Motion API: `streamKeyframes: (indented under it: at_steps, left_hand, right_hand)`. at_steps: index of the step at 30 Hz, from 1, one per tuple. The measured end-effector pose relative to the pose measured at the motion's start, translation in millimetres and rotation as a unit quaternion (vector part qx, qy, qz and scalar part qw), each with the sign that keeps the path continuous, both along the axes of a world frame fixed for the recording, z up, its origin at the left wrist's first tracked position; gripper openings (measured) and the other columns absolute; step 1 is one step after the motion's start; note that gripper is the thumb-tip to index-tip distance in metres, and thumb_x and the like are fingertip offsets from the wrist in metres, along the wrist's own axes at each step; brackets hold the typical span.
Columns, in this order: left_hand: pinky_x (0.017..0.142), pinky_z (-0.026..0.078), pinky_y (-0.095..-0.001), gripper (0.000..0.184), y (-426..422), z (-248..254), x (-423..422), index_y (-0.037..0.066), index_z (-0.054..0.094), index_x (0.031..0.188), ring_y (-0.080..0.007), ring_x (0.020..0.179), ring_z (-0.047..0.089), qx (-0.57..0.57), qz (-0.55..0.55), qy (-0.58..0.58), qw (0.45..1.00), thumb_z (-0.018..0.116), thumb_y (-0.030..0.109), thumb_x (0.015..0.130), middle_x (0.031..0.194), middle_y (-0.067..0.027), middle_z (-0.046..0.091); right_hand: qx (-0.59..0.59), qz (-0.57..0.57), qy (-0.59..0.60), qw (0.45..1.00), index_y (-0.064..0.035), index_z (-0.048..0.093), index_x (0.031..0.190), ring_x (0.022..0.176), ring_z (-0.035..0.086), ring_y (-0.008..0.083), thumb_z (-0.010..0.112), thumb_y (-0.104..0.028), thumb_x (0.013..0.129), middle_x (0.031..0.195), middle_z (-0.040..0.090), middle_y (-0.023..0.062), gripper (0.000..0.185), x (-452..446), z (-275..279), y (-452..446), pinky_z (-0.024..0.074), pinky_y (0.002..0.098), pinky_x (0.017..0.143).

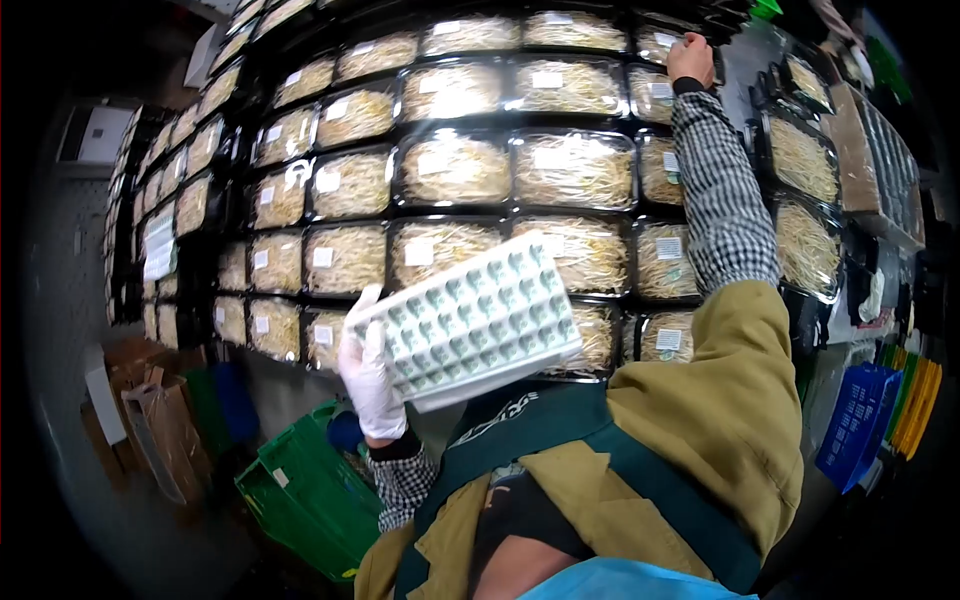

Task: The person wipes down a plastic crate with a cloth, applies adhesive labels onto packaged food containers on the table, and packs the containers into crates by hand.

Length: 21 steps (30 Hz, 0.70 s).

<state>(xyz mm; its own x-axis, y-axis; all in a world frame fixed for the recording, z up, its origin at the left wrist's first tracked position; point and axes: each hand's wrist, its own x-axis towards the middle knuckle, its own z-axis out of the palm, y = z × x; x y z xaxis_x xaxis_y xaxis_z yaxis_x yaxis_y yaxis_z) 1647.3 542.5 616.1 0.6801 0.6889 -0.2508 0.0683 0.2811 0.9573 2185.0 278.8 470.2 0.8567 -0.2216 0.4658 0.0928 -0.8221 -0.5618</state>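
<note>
My left hand (370, 375), in a white glove, grips a stack of sticker sheets (475, 320) by its left end. Rows of small green-and-white labels cover the top sheet, which is tilted over the nearest packs. My bare right hand (692, 60) is stretched far forward with its fingers curled, over a black tray of bean sprouts (657, 45) in the right column. Whether something small sits between those fingers is hidden. Clear film covers the packs, such as the bean sprout tray (455, 168) in the middle, and many have white labels.
More sprout trays (803, 160) stand to the right beside a cardboard box (870, 165). A green crate (305, 490) is at lower left, near cardboard boxes (165, 430). Blue crates (857, 425) and yellow crates (915, 410) stand at lower right. Another sticker sheet (159, 243) lies on the left packs.
</note>
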Motion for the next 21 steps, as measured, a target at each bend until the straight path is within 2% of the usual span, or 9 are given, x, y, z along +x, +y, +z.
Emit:
streamKeyframes:
  at_steps: [2,3,4,7,9,12,17,18,21]
  left_hand:
    - [0.097,0.042,-0.0297,0.035,2.5,1.5,3.4,-0.004,0.047,0.126,-0.0173,0.11,0.054,0.022,0.025,-0.017,0.999,0.051,0.006,0.093,0.123,-0.0122,0.055]
    - [0.094,0.044,-0.0289,0.035,3.9,1.8,3.7,-0.004,0.047,0.126,-0.0166,0.107,0.056,0.046,0.039,-0.034,0.998,0.05,0.006,0.093,0.121,-0.0125,0.056]
    - [0.091,0.047,-0.0281,0.034,6.3,2.3,2.9,-0.004,0.047,0.126,-0.016,0.104,0.058,0.069,0.05,-0.051,0.995,0.049,0.006,0.093,0.119,-0.0128,0.057]
    - [0.094,0.045,-0.0282,0.032,13.4,7.6,-3.5,-0.002,0.049,0.124,-0.0149,0.107,0.056,0.142,0.059,-0.076,0.985,0.05,0.007,0.094,0.12,-0.01,0.057]
    - [0.092,0.045,-0.0277,0.031,22.9,2.6,-13.6,-0.002,0.051,0.124,-0.0137,0.105,0.056,0.176,0.052,-0.091,0.979,0.051,0.008,0.094,0.119,-0.009,0.057]
    - [0.092,0.043,-0.0272,0.026,34.9,6.6,-31.8,-0.001,0.052,0.118,-0.0135,0.104,0.055,0.092,0.05,-0.122,0.987,0.052,0.006,0.093,0.116,-0.0089,0.059]
    - [0.07,0.045,-0.021,0.018,71.9,7.3,-72.9,-0.001,0.063,0.097,-0.0069,0.077,0.056,0.227,0.052,-0.034,0.972,0.056,0.015,0.093,0.089,-0.0025,0.066]
    - [0.071,0.045,-0.0213,0.018,83.2,8.6,-82.0,-0.001,0.063,0.098,-0.0068,0.077,0.056,0.238,0.045,-0.054,0.969,0.057,0.015,0.093,0.089,-0.0025,0.066]
    - [0.069,0.045,-0.0218,0.016,113.7,9.3,-105.6,-0.002,0.064,0.093,-0.0063,0.074,0.055,0.298,0.049,-0.1,0.948,0.062,0.014,0.09,0.083,-0.0013,0.065]
  right_hand:
    - [0.119,0.163,0.058,0.978,-0.0085,0.066,0.099,0.091,0.061,0.0212,0.063,-0.03,0.084,0.094,0.066,0.006,0.026,-37.0,24.7,32.9,0.048,0.0351,0.077]
    - [0.22,0.321,0.108,0.915,-0.0085,0.067,0.099,0.086,0.06,0.014,0.063,-0.035,0.085,0.092,0.066,0.0033,0.03,-48.1,12.3,45.7,0.0466,0.0296,0.072]
    - [0.284,0.437,0.22,0.825,-0.0066,0.064,0.099,0.07,0.046,0.0058,0.061,-0.035,0.088,0.084,0.059,-0.005,0.03,-128.6,73.3,67.9,0.0405,0.0189,0.065]
    - [0.225,0.607,0.381,0.66,-0.0089,0.063,0.1,0.075,0.051,0.0073,0.058,-0.038,0.089,0.092,0.061,0.0,0.031,-252.0,123.9,88.7,0.0408,0.0228,0.073]
    - [0.281,0.598,0.443,0.606,-0.0034,0.063,0.102,0.082,0.056,0.0082,0.062,-0.024,0.089,0.092,0.064,0.003,0.024,-308.0,138.2,95.8,0.0448,0.0234,0.075]
    - [0.326,0.55,0.415,0.647,-0.0011,0.064,0.093,0.082,0.057,0.0074,0.063,-0.017,0.088,0.089,0.063,0.0013,0.016,-354.9,150.2,104.0,0.0448,0.0217,0.074]
    - [0.394,0.512,0.228,0.728,0.0032,0.062,0.085,0.084,0.057,0.0088,0.064,-0.009,0.086,0.112,0.054,0.009,0.012,-426.7,157.7,124.0,0.0467,0.0209,0.076]
    - [0.453,0.506,0.234,0.695,0.0011,0.06,0.084,0.079,0.057,0.0069,0.064,-0.009,0.086,0.1,0.059,0.0065,0.011,-444.4,157.0,133.3,0.0464,0.0197,0.072]
    - [0.427,0.46,0.259,0.734,-0.002,0.057,0.087,0.07,0.056,0.0042,0.064,-0.014,0.088,0.073,0.061,0.0003,0.014,-487.0,156.3,152.2,0.044,0.0177,0.06]
